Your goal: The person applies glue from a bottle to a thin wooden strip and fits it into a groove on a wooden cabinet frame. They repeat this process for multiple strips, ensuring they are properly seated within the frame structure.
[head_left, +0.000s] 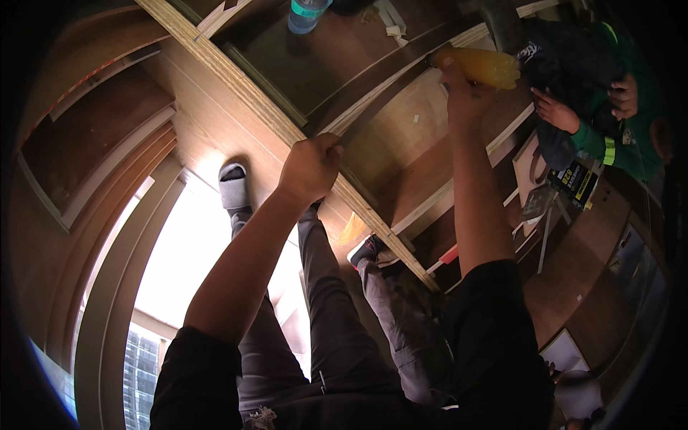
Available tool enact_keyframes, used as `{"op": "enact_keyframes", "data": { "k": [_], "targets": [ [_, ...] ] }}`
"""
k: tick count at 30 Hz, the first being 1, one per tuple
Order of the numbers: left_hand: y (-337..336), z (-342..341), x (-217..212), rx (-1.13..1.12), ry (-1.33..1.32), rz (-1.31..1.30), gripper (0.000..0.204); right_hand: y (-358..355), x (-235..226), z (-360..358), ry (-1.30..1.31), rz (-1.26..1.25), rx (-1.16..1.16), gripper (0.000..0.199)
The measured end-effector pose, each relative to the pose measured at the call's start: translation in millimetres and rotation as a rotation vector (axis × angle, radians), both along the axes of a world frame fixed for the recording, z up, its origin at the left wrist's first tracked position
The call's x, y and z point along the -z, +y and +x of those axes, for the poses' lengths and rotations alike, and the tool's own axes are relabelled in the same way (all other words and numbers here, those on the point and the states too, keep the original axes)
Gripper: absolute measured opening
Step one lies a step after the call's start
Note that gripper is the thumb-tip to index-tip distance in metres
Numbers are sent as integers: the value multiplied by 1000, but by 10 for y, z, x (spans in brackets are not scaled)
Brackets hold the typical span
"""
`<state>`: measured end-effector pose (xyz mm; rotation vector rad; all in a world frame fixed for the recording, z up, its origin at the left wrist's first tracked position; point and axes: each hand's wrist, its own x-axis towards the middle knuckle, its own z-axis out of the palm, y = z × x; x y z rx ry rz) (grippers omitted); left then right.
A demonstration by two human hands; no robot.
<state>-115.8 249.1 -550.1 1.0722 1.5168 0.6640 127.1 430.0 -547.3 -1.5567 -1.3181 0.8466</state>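
My right hand (469, 93) is wrapped round a clear plastic bottle of yellow-orange liquid (481, 66). The bottle lies nearly level above a wooden frame with open compartments (401, 168). My left hand (309, 169) is curled into a fist over the long plywood edge (251, 97) of that frame. Whatever the left fingers may hold is hidden.
A co-worker in green sleeves (609, 147) is at the right, hands near the bottle. A black and yellow container (573, 183) stands below them. Another bottle (307, 16) sits in a far compartment. My slippered foot (234, 190) and another person's leg (408, 322) are below.
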Motion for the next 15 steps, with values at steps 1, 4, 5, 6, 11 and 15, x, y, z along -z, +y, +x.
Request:
{"op": "enact_keyframes", "data": {
  "k": [1,4,5,6,11,15],
  "targets": [
    [-4,-3,10,16,17,-2,19,-28,5,-15,35,10,4,20],
    [-20,-29,61,34,55,-4,22,-342,-62,-184,-7,-79,17,21],
    [-31,-49,62,23,63,-3,22,-500,-93,-281,-41,-130,21,21],
    [-27,-49,62,15,66,-1,22,-631,-115,-358,12,-115,-10,20],
    [-4,-37,100,40,68,-17,23,-650,-162,-457,-23,-72,-67,29],
    [121,102,88,112,105,-12,22,-42,-22,-10,31,15,-39,32]
  ]
}}
